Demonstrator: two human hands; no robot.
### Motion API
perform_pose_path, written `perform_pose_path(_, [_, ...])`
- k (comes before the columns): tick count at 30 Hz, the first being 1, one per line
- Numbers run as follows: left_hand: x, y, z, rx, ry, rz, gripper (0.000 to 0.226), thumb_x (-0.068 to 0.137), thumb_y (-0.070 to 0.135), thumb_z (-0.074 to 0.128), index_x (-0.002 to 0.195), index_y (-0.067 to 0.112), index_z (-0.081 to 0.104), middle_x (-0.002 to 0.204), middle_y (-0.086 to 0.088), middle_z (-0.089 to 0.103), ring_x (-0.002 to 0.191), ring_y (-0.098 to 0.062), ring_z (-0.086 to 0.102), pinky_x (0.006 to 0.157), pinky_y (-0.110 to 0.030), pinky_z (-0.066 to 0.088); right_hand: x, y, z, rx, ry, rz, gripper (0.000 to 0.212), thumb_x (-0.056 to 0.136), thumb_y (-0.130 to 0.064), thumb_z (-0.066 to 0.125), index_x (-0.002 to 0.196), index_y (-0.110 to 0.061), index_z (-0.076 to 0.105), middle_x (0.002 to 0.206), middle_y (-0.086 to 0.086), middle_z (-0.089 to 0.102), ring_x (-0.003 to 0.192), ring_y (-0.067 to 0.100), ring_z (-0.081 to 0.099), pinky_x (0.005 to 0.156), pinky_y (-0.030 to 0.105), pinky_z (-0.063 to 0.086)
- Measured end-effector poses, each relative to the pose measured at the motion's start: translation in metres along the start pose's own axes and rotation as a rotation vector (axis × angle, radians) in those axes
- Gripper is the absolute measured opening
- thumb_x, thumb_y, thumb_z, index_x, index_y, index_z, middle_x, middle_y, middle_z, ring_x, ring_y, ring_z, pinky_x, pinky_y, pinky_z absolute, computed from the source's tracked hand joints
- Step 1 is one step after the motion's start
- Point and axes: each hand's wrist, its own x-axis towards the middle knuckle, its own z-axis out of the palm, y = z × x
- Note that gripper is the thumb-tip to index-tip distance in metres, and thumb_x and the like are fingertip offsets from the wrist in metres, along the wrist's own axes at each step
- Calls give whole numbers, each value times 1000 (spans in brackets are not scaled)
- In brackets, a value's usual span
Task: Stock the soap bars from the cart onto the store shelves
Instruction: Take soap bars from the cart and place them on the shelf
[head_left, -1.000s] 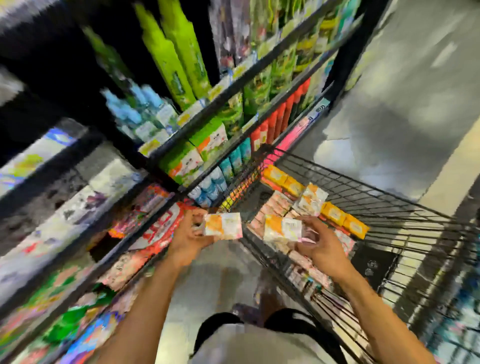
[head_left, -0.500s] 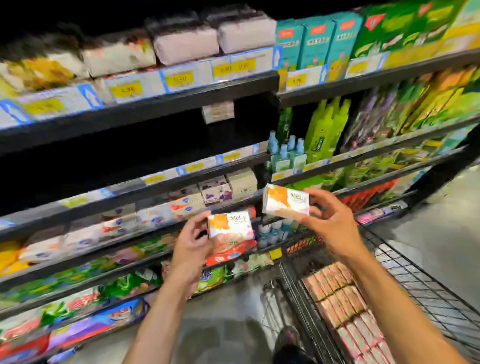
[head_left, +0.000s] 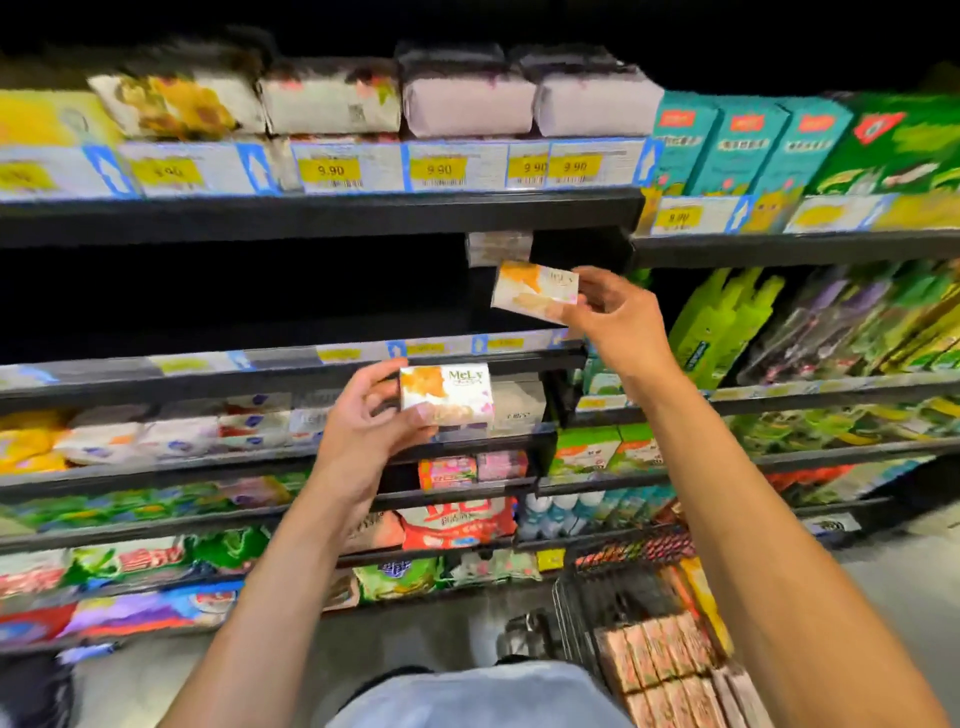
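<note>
- Now the right hand is raised on an outstretched arm, thumb and fingertips pinching the right end of a white-and-orange cardboard soap box
- That box is tilted, left end higher, at the mouth of the dark shelf bay, just below a pale box under the upper shelf
- Lower down, the left hand has its wrist bent back, thumb beneath and fingers curled round the left end of a second white-and-orange soap box marked "MeLy", held level in front of the black shelf edge
- Bottom right, the black wire cart holds rows of pinkish-brown soap packs
- Half a second ago both boxes were almost level with each other; the right one has since climbed from the price-strip shelf edge to the dark bay, while the left has risen only slightly, from the red packs to the row above them
</note>
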Motion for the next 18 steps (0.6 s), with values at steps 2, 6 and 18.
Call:
perform_pose_path(2, [4, -2, 6, 15, 16, 18, 54, 86, 0, 74, 133, 20, 56, 124, -9, 67, 107, -22, 71, 82, -36, 62, 18, 11, -1, -2, -16, 39, 46, 82, -6, 82, 125, -7, 66, 96, -8, 74, 78, -6, 68, 70, 12, 52])
perform_pose_path(6, [9, -5, 17, 16, 26, 47, 53, 86, 1, 75, 131, 21, 56, 124, -9, 66, 105, -20, 72, 79, -30, 61, 52, 27, 0, 1, -107, 100, 48, 74, -12, 89, 118, -14, 68, 102, -4, 72, 86, 5, 69, 76, 17, 53])
perform_pose_path(18, [19, -9, 18, -13, 43, 68, 51, 88, -2, 70, 132, 20, 57, 118, -5, 71, 109, -24, 71, 82, -34, 61, 120, 55, 29, -278, -196, -99, 49, 81, -9, 84, 125, 0, 66, 119, 13, 69, 94, 8, 64, 73, 1, 44])
